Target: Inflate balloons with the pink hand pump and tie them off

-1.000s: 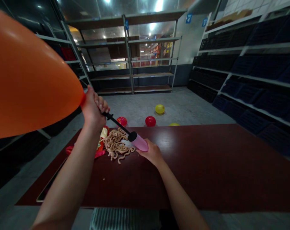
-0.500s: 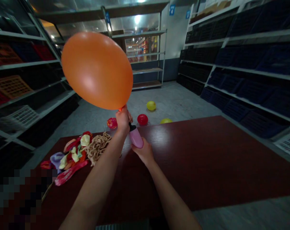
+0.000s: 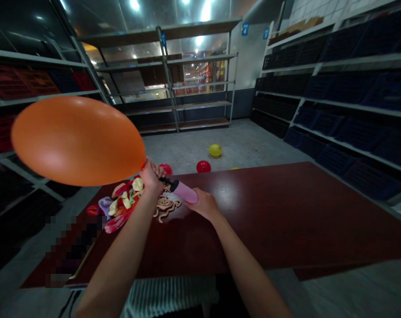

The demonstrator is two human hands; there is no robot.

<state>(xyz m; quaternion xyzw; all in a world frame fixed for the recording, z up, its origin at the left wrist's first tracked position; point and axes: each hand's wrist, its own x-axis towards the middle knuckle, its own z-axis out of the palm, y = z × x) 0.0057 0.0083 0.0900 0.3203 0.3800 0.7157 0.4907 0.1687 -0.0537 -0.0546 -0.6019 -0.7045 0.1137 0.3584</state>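
Note:
A large inflated orange balloon (image 3: 77, 141) stretches out to the left, its neck inside the closed fingers of my left hand (image 3: 151, 177). From that hand a black piece leads to the pink body of a hand balloon pump (image 3: 186, 192). My right hand (image 3: 203, 204) is wrapped around the pump's lower end. Where the neck meets the pump is hidden by my left fingers. Under my left forearm lie a pile of uninflated coloured balloons (image 3: 124, 201) and a heap of beige cord (image 3: 167, 205).
The dark red tabletop (image 3: 269, 212) extends to the right. On the floor beyond are a red balloon (image 3: 203, 166) and a yellow balloon (image 3: 215, 150). Shelves with dark crates (image 3: 346, 128) line the right, red crates (image 3: 4, 81) the left. A metal rack (image 3: 203, 106) stands behind.
The orange balloon has swung left and down, and now lies nearly level. My left hand has moved left and lower; the pump is tilted more sideways, with more of its black part showing.

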